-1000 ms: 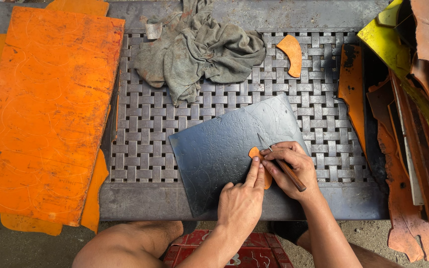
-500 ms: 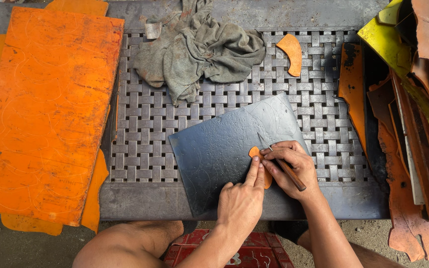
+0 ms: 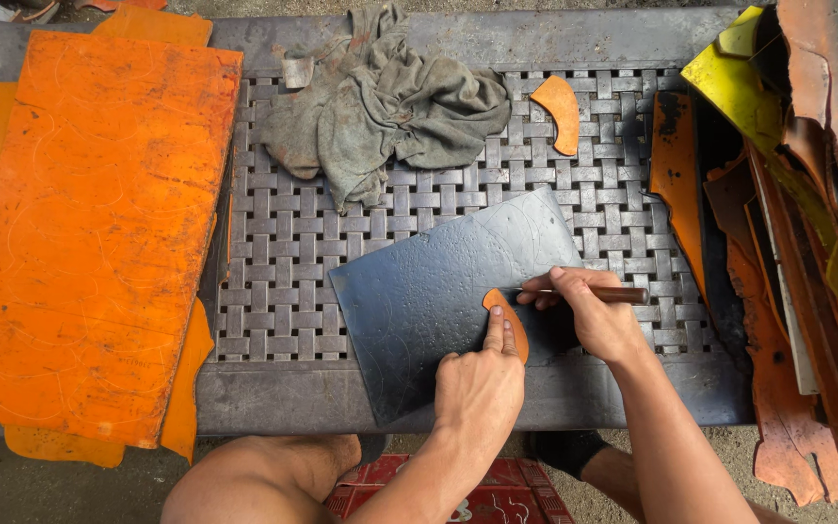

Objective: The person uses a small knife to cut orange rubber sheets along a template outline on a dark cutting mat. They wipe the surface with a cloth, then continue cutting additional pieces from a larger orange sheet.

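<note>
Two hands work on the dark sheet: my left hand presses an orange template flat near its right edge, my right hand pinches a scribing tool beside it.

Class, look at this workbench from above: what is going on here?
A person's left hand presses a small orange curved template flat on a dark metal sheet. The right hand holds a thin scribing tool with its tip by the template's edge. The sheet lies on a woven metal bench, with a grey rag behind and large orange sheets alongside.
</note>
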